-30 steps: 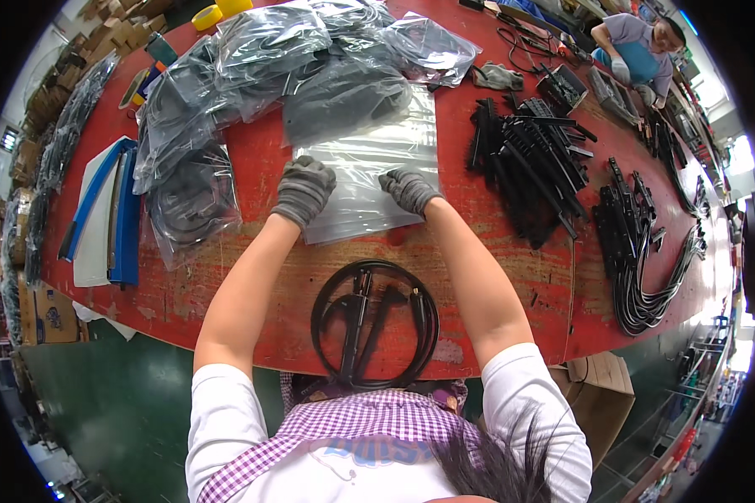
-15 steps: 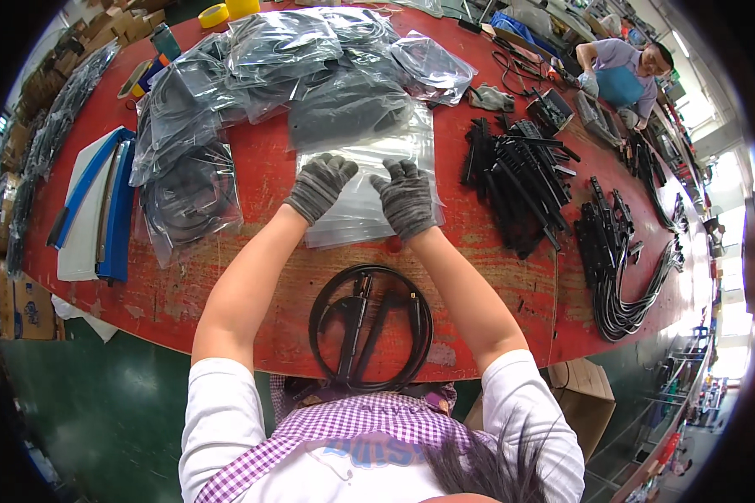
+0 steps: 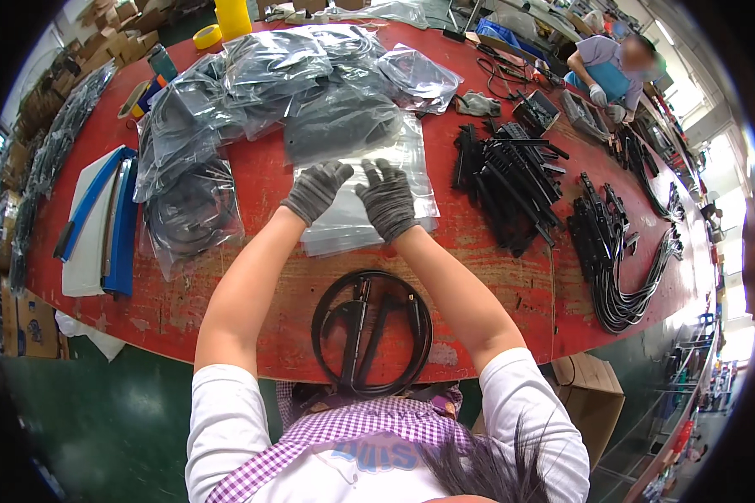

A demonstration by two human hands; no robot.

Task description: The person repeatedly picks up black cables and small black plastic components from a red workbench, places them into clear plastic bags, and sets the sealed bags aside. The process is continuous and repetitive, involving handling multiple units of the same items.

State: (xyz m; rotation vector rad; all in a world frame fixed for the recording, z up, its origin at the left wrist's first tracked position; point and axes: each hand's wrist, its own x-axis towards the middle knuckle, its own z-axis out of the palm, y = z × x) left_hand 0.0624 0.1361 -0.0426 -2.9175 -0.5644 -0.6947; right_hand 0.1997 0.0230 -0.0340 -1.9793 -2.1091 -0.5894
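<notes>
Both my hands wear grey knit gloves and rest on a stack of clear plastic bags (image 3: 411, 197) lying flat on the red table (image 3: 252, 277). My left hand (image 3: 317, 190) presses the stack's upper left part. My right hand (image 3: 387, 198) lies beside it, fingers spread toward the bags' top edge. I cannot tell whether the fingers pinch a bag. Close to my body lies a coiled black jump rope (image 3: 372, 331) with its two handles across the coil.
Filled bags of black rope (image 3: 252, 92) are piled at the back left. Loose black handles (image 3: 512, 172) and black cords (image 3: 625, 268) lie to the right. A blue-and-white sealer (image 3: 101, 222) sits at left. Another person (image 3: 608, 71) works at the far right. A cardboard box (image 3: 587, 394) stands below the table edge.
My hands have drawn together and moved up the stack of clear bags, the right one shifting left to lie beside the left.
</notes>
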